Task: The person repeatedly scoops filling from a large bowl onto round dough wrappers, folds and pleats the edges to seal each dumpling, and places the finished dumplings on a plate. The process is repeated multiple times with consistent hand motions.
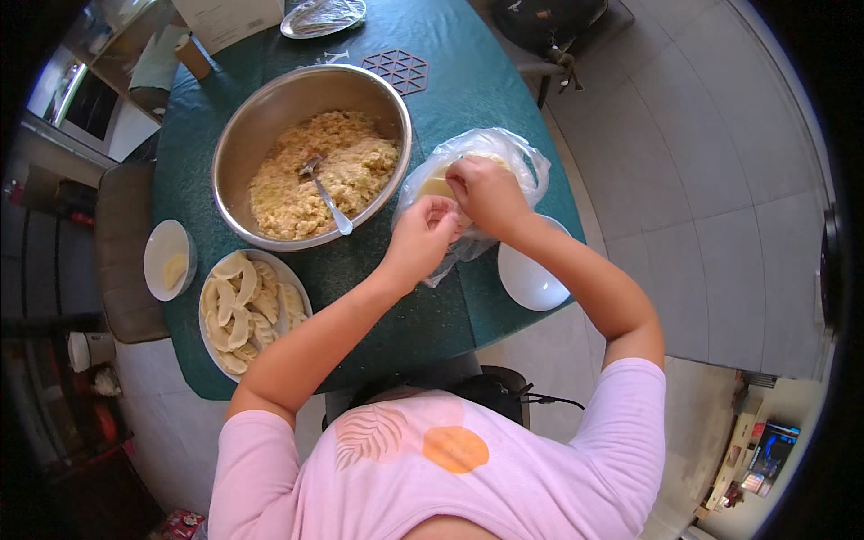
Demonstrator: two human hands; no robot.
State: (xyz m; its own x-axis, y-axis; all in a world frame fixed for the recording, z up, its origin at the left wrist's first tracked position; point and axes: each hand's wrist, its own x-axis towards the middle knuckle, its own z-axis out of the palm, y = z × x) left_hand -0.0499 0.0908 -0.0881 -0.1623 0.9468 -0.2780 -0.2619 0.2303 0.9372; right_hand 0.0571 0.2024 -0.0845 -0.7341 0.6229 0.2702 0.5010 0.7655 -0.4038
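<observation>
Over a clear plastic bag (531, 162) of pale round dumpling wrappers (436, 187), my two hands work close together. My right hand (489, 196) is closed in a pinch at the edge of a wrapper. Just below and left of it, my left hand (421, 238) has its fingers curled together beside the bag; what they hold, if anything, is hidden. To the left stands a large steel bowl (241, 135) of minced filling (310, 193), with a spoon (331, 205) resting in it. A plate (206, 335) of folded dumplings (241, 310) sits at the near left.
A small white bowl (155, 261) with something pale inside stands at the table's left edge. Another white bowl (533, 274) is beneath my right forearm. Beyond the steel bowl lie a brown lattice trivet (396, 72) and a film-covered plate (322, 16). A green cloth (378, 315) covers the table.
</observation>
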